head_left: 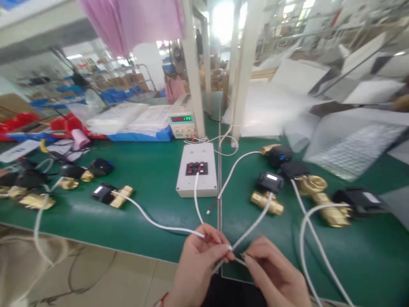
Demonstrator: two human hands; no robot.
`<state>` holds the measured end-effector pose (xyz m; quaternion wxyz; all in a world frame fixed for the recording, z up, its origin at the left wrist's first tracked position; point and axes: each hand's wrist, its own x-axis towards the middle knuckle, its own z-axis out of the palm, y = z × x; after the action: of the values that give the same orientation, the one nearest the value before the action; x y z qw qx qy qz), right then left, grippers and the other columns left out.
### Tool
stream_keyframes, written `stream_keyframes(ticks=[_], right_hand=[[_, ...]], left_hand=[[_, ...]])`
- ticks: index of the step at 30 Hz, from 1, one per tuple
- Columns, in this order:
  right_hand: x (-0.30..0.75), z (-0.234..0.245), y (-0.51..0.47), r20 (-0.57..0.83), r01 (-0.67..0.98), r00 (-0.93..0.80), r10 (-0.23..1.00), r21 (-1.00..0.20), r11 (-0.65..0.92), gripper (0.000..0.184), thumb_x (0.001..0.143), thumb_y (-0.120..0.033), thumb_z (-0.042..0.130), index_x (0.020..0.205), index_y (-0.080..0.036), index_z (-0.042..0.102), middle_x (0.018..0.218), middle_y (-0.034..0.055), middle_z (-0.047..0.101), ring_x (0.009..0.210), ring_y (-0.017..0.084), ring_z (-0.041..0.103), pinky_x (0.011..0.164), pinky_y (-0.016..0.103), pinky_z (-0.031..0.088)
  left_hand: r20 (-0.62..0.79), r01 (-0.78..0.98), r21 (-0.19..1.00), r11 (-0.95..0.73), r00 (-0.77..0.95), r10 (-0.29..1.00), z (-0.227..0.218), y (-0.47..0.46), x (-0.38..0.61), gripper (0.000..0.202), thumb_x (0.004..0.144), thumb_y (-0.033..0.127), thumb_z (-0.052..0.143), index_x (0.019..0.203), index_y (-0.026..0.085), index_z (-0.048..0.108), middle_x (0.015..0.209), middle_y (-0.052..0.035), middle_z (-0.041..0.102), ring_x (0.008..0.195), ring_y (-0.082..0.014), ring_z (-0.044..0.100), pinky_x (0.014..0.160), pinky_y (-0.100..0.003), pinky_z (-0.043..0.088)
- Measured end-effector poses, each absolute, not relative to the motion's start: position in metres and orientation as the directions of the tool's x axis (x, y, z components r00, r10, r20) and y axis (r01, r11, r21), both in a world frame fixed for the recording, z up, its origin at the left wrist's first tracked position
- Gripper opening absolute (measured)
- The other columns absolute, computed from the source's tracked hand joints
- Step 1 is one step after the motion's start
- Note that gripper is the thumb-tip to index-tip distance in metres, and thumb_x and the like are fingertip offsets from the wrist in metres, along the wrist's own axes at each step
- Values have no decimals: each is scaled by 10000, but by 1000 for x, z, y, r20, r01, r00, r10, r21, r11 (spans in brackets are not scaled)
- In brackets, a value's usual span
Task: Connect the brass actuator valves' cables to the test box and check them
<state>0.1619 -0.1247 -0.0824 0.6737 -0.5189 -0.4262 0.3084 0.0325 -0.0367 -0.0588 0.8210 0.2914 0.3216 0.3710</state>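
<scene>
My left hand [200, 266] is closed in a pinch on the ends of white cables [159, 225] near the table's front edge. One of those cables runs left to a brass valve with a black actuator [110, 194]. My right hand [275, 273] is also pinched, its fingertips meeting the left hand's on the thin wire ends of a white cable that leads up to a brass valve [267, 194]. A white test box [197, 169] with black and red terminals lies just beyond my hands, a white lead plugged into it.
The green table mat [150, 170] carries several more brass valves at the left [68, 175] and right [332, 200]. A power supply with a lit display [182, 122] stands behind the box. Foam sheets [351, 140] and white posts [194, 68] are at the back.
</scene>
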Motion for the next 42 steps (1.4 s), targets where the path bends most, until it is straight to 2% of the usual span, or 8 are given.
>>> stream_keyframes(ticks=[3,7,14,19,26,32,37,42], right_hand=[[158,-76,-123,243,14,474,846,-963,269,316,1045,-389,707,784,-211,692,743,28,570,671,196,541,589,249,434],[159,-73,-121,232,-4,501,834,-963,271,209,998,-230,698,792,-202,692,748,17,564,680,185,527,597,250,404],[157,-71,-117,232,-34,539,810,-954,296,158,918,-112,686,837,-212,778,766,25,631,699,174,583,598,233,445],[160,-72,-118,185,-135,504,844,-948,288,168,962,-146,701,954,-246,836,832,45,650,632,152,572,511,215,460],[161,-72,-118,135,-267,473,871,-920,288,98,989,-330,784,997,-258,850,865,63,645,642,151,605,534,207,554],[162,-70,-117,141,-247,485,863,-925,290,132,988,-356,794,950,-241,847,841,66,648,635,156,605,515,196,565],[160,-73,-117,141,-216,517,844,-933,288,145,986,-333,790,887,-232,821,807,40,613,577,127,551,456,160,501],[161,-72,-117,151,-145,523,839,-954,262,204,984,-358,793,845,-209,796,772,35,613,545,133,524,428,197,451]], left_hand=[[-365,-372,719,587,517,774,-53,-31,31,369,610,223,988,672,144,634,676,18,677,581,-89,648,584,-144,510],[-381,-333,735,591,518,766,-53,-27,31,360,594,219,998,670,147,654,681,17,668,581,-93,643,584,-143,525],[-343,-306,785,538,509,790,-51,-27,34,329,600,205,992,655,152,672,684,5,671,599,-98,646,600,-140,551],[-343,-303,793,529,495,798,-50,-27,35,309,600,220,992,657,156,695,697,-2,683,611,-102,653,621,-149,571],[-335,-308,801,513,479,811,-50,-26,35,286,604,243,993,665,161,725,718,-8,694,620,-104,666,628,-148,583],[-316,-311,805,505,497,808,-51,-28,34,252,610,175,969,675,160,726,735,-7,694,641,-111,680,647,-158,594],[-307,-320,801,505,505,806,-51,-28,35,236,629,169,961,687,167,732,743,-6,699,647,-109,677,653,-159,591],[-273,-313,810,495,546,792,-49,-29,34,216,650,198,963,738,187,766,763,-11,715,682,-115,693,682,-156,591]])
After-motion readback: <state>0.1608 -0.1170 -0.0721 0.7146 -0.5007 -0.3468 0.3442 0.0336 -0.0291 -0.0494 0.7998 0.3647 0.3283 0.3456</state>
